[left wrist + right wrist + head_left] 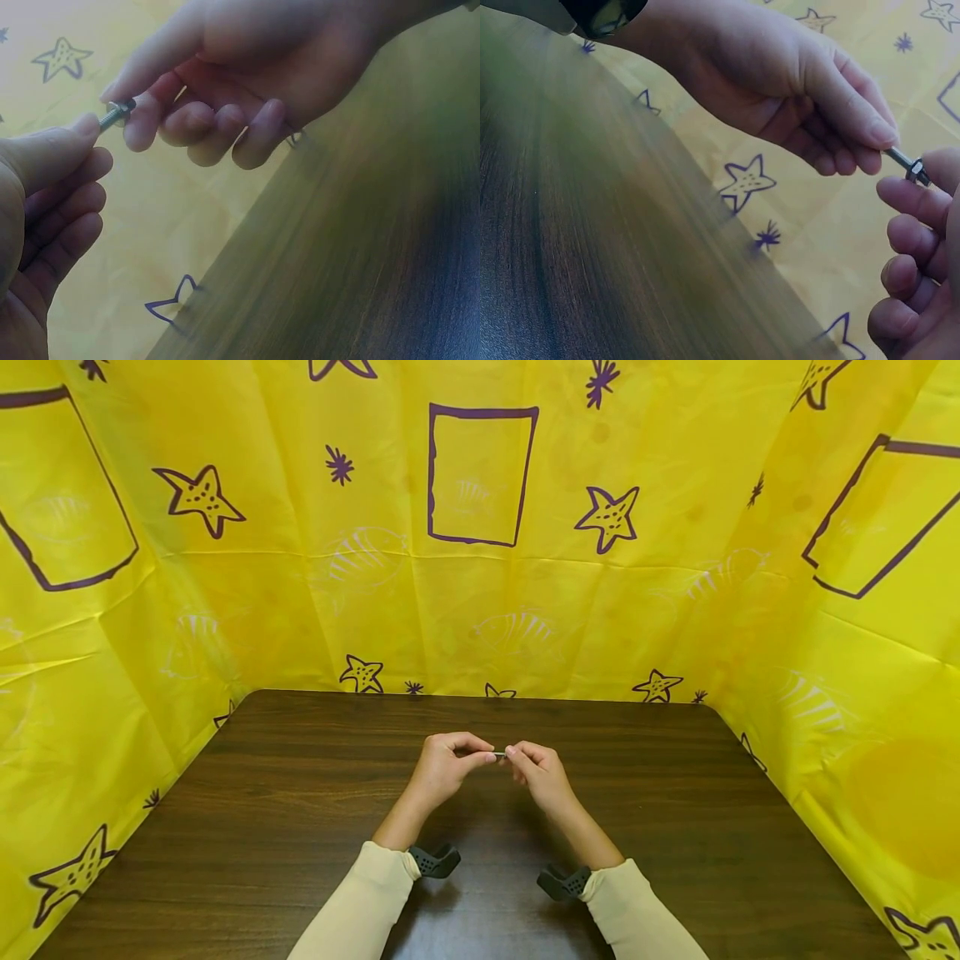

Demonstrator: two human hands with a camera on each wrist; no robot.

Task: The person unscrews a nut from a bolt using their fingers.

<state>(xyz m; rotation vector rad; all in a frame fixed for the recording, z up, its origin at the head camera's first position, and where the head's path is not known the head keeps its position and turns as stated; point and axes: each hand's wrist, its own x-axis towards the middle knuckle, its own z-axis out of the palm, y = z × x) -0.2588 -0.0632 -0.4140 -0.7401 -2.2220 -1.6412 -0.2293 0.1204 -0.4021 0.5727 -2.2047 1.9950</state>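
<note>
A thin metal bolt (pixel 897 156) is held up between both hands over the table. My left hand (pixel 441 770) pinches one end of it between thumb and fingertips, and that end is hidden in the grip. Near the bolt's other end sits a small shiny nut (pixel 915 170), with a short dark tip past it. My right hand (pixel 544 778) holds the nut between thumb and index finger, its other fingers loosely curled below. In the left wrist view the bolt (pixel 112 118) slants between the two hands' fingertips.
Below the hands spreads a dark wood-grain table (pixel 300 793). A yellow cloth (pixel 480 610) with purple starfish and frame outlines hangs behind and along both sides. Each wrist wears a dark band, the left band (pixel 437 862) and the right band (pixel 564 882).
</note>
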